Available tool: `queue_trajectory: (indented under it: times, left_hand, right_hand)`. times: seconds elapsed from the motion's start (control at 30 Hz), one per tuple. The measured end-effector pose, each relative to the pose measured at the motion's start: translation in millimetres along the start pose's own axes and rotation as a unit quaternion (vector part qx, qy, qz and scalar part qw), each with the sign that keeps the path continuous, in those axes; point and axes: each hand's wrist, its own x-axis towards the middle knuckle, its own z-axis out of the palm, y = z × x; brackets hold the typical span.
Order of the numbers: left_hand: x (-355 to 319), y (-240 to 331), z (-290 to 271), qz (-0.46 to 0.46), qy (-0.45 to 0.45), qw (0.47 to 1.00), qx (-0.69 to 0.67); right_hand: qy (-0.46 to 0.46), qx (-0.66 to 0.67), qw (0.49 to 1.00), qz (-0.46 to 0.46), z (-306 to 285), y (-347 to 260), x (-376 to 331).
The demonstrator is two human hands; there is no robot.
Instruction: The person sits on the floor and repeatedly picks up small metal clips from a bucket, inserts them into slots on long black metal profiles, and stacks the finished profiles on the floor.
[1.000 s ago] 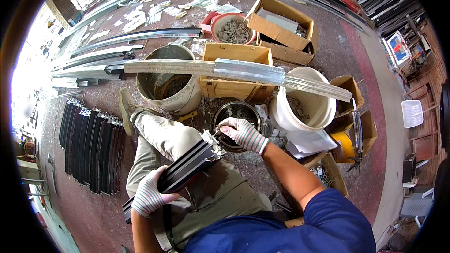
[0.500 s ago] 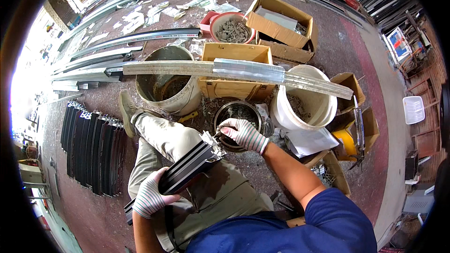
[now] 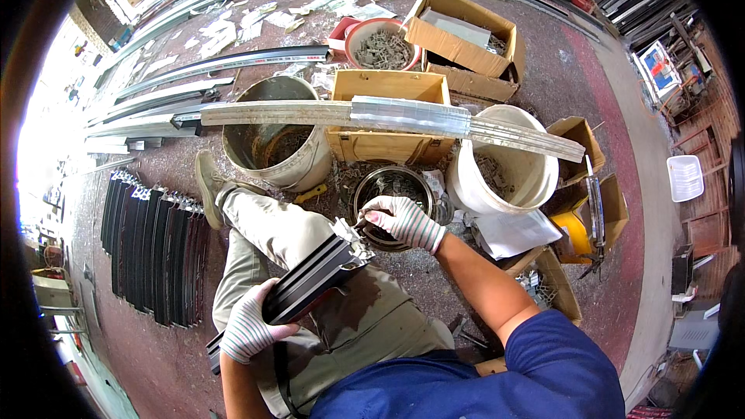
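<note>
My left hand (image 3: 252,324), in a striped knit glove, grips a dark metal profile (image 3: 310,275) that lies slanted across my thighs. Bright, jagged metal fittings (image 3: 354,244) sit at the profile's upper end. Beside that end, my right hand (image 3: 405,222), gloved alike, is closed with thumb and fingers pinched together. Whatever is between those fingertips is too small and hidden to make out. Under the right hand stands a round metal bowl (image 3: 428,186) with small dark parts in it, partly covered by the hand.
Left of me a row of dark profiles (image 3: 155,252) lies on the floor. A long metal bar (image 3: 279,112) spans a grey bucket (image 3: 310,163), a wooden box (image 3: 392,85) and a white bucket (image 3: 466,186). Behind are a red-rimmed basin (image 3: 351,43) and a cardboard box (image 3: 434,39).
</note>
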Motion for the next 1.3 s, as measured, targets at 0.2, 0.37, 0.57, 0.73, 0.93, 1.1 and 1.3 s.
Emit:
queue_trajectory:
  times: [0.2,0.37,0.57,0.73,0.93,1.1,1.3]
  left_hand:
    - [1.6,-4.8,0.6,0.004,-0.001,1.000,0.000]
    - [0.1,4.8,0.2,-0.006,0.005,1.000,0.000]
    - [2.2,-5.8,2.2,0.021,0.007,1.000,0.008]
    - [4.4,-6.2,2.2,0.031,0.002,0.999,0.019]
    - [2.6,-7.5,2.2,0.025,0.006,1.000,0.004]
    - [2.3,4.1,3.0,0.011,-0.009,1.000,-0.003]
    - [1.7,-5.5,9.3,0.075,0.028,0.994,0.076]
  right_hand:
    - [-0.018,0.017,1.000,0.011,1.6,4.1,4.2]
    - [0.004,0.030,0.999,0.017,8.4,7.7,4.1]
    - [-0.001,0.159,0.985,0.063,18.2,31.6,0.7]
    - [0.002,0.169,0.984,0.054,24.5,40.8,2.5]
    - [0.002,0.110,0.994,0.011,35.4,27.8,2.8]
    - [-0.014,-0.080,0.984,-0.157,21.4,33.8,-5.2]
    - [0.032,-0.226,0.936,-0.266,32.6,24.8,-2.0]
